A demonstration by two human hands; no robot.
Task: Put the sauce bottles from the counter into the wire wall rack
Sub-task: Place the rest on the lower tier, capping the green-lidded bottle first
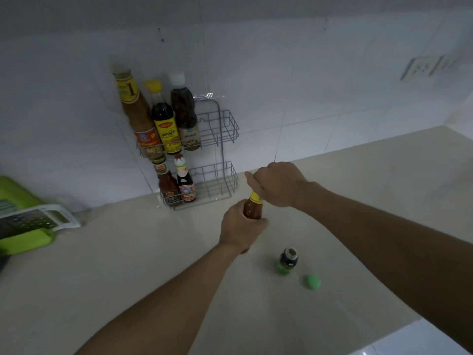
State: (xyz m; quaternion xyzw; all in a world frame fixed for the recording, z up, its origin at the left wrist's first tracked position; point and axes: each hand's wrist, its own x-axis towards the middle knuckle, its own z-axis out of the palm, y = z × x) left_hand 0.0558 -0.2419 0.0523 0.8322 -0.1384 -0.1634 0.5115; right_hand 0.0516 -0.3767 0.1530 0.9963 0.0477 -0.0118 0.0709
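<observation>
My left hand [242, 226] grips the body of a red sauce bottle [253, 208] with a yellow neck, standing on the counter. My right hand [277, 183] is closed over the bottle's top, hiding the cap. A small dark bottle [288, 260] with a green label stands uncapped on the counter to the right, its green cap [312, 281] lying beside it. The grey two-tier wire wall rack [222, 129] hangs on the tiled wall; three tall bottles [163, 121] fill the left of its upper tier and two small bottles [178, 185] its lower tier.
A green tray [23, 242] with a white grater-like item [38, 219] sits at the counter's left edge. Wall sockets [425, 67] are at the upper right. The right halves of both rack tiers hold nothing. The beige counter [128, 265] ends at the lower right.
</observation>
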